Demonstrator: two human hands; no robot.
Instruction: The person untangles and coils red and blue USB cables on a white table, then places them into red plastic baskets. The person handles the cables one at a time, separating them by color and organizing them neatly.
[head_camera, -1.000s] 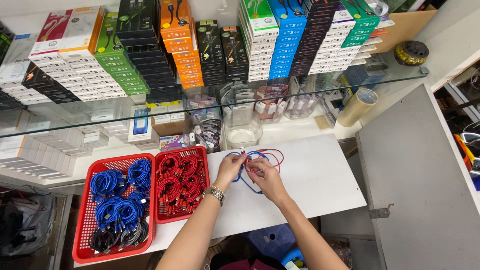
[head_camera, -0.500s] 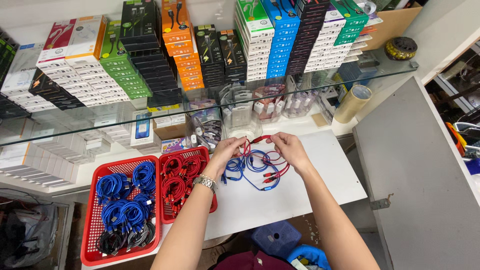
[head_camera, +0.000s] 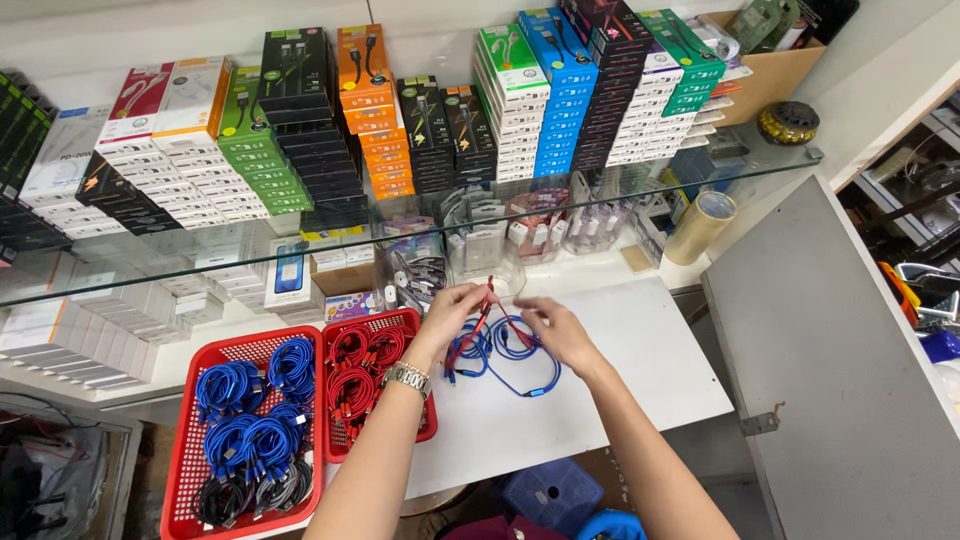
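Observation:
My left hand (head_camera: 453, 308), with a metal watch on its wrist, pinches a red cable (head_camera: 478, 318) near its upper end above the white board (head_camera: 640, 370). My right hand (head_camera: 555, 330) rests on coiled blue cables (head_camera: 510, 350) lying on the board and grips part of them. The red and blue cables cross between the two hands.
Two red baskets stand at the left: the large basket (head_camera: 180, 470) holds blue and black coiled cables, the small basket (head_camera: 425, 425) holds red ones. A glass shelf (head_camera: 760, 165) carries stacked colourful boxes. A tape roll (head_camera: 700, 226) and a grey panel (head_camera: 830, 340) lie at the right.
The cables were held up spread between both hands; now they lie lower on the board, with my hands closer together and the red cable pulled upward by my left hand.

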